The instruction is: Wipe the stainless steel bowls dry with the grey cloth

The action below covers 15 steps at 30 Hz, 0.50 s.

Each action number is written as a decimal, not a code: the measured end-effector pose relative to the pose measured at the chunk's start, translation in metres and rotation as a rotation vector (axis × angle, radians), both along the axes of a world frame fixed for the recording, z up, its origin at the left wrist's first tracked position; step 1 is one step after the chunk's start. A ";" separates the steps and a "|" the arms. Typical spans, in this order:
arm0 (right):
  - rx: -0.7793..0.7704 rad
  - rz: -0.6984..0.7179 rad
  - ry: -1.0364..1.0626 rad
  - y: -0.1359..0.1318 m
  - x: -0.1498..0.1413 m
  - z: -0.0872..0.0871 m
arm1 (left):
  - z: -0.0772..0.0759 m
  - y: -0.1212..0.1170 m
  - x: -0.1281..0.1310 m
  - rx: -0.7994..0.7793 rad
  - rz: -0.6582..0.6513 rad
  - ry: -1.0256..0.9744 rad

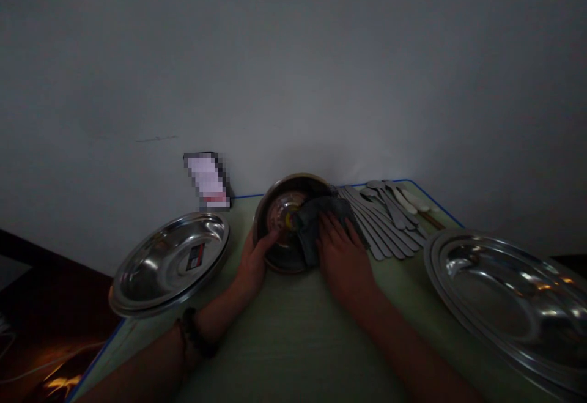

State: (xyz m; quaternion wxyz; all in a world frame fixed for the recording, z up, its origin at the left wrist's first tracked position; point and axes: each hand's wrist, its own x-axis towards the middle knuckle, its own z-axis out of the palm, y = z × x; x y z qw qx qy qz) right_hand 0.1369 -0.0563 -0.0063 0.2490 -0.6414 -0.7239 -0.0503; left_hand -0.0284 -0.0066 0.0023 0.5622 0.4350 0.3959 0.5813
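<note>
Left hand [254, 263] grips the near left edge of a round metal bowl with a dark interior [280, 250], thumb over the rim, other fingers hidden behind the wall. Right hand [342, 253] lies over a dark grey cloth [308, 232], fingers slightly apart, pressing it against the bowl's right side. Bowl located mid-table, near the wall, tilted with its opening toward the person. To its right: a fanned row of flat silver metal cutlery [383, 229] on the green tabletop with blue edging [293, 342]. Far right: nested shiny oval metal trays [493, 305]. Left: a shiny metal basin with a black-and-red label [158, 265]. Behind the basin, a pixelated phone-like object [208, 180] leans at the wall.
</note>
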 end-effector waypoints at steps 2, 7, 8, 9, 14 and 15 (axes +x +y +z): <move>0.031 -0.040 0.017 -0.001 -0.004 -0.002 | 0.000 0.000 0.000 0.009 -0.003 -0.025; 0.134 -0.105 0.182 0.001 -0.014 -0.005 | 0.010 -0.004 0.004 -0.097 -0.020 -0.114; 0.165 -0.116 0.237 0.002 -0.014 -0.005 | 0.012 -0.006 0.004 -0.130 -0.003 -0.118; 0.194 -0.127 0.293 0.003 -0.014 -0.005 | 0.014 -0.007 0.005 -0.156 0.020 -0.120; 0.276 -0.147 0.441 0.009 0.003 -0.007 | 0.018 -0.015 0.004 -0.129 -0.020 -0.108; 0.294 -0.156 0.440 0.010 0.007 -0.007 | 0.016 -0.016 0.002 -0.115 -0.066 -0.085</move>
